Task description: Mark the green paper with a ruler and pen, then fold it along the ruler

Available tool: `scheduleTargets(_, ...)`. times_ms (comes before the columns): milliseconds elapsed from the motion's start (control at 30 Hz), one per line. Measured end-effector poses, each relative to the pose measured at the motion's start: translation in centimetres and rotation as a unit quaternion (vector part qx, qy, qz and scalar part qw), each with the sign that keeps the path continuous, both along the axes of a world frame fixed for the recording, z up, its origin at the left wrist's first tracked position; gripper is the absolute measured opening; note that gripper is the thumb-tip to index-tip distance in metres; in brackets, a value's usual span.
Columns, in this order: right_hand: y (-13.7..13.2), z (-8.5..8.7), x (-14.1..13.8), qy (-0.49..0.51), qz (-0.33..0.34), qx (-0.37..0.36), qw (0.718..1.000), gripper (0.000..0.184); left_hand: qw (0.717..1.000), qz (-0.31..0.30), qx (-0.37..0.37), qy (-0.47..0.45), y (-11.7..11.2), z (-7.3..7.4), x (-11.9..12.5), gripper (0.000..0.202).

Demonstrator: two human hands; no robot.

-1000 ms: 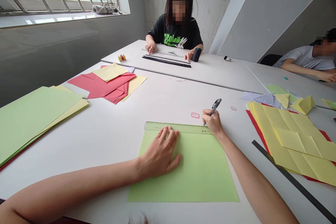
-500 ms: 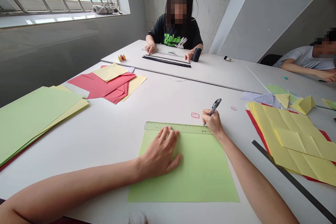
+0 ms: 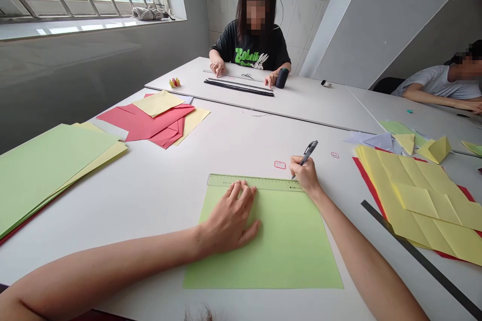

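Observation:
A sheet of light green paper (image 3: 289, 241) lies flat on the white table in front of me. Along its far edge rests a clear ruler (image 3: 271, 185). My left hand (image 3: 233, 218) is spread over the paper, fingertips pressing on the ruler and the thumb out to the side. A dark grey pen (image 3: 309, 151) is gripped in my right hand (image 3: 307, 175), near the ruler's right end. The pen's tip points down at the ruler's far edge; whether it touches the paper I cannot tell.
Green and yellow sheets (image 3: 48, 165) are stacked at left, red and yellow papers (image 3: 158, 120) behind them. Creased yellow sheets (image 3: 425, 190) and a dark strip (image 3: 410, 251) lie at right. Across the table a person (image 3: 250, 45) handles black strips (image 3: 239, 87); another person (image 3: 437, 85) sits far right.
My hands, the pen, the ruler and the green paper look unchanged. The person across has raised their head slightly and shifted a hand a little; the person at far right has moved slightly.

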State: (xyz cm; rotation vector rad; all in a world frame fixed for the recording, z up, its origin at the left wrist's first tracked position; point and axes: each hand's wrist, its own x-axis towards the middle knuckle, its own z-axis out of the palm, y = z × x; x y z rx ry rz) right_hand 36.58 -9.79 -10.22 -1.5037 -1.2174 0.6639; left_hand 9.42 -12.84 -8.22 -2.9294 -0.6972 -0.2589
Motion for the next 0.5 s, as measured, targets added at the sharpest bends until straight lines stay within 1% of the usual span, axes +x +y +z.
scheduleTargets(267,0.11,-0.23,0.12,0.005,-0.003,0.009,1.0,0.023,1.0,0.001,0.004,0.02,0.0,0.19,0.02,0.067)
scheduleTargets(500,0.19,-0.36,0.15,0.01,0.001,0.005,1.0,0.022,1.0,0.001,-0.002,0.009,0.01,0.16,0.04,0.064)
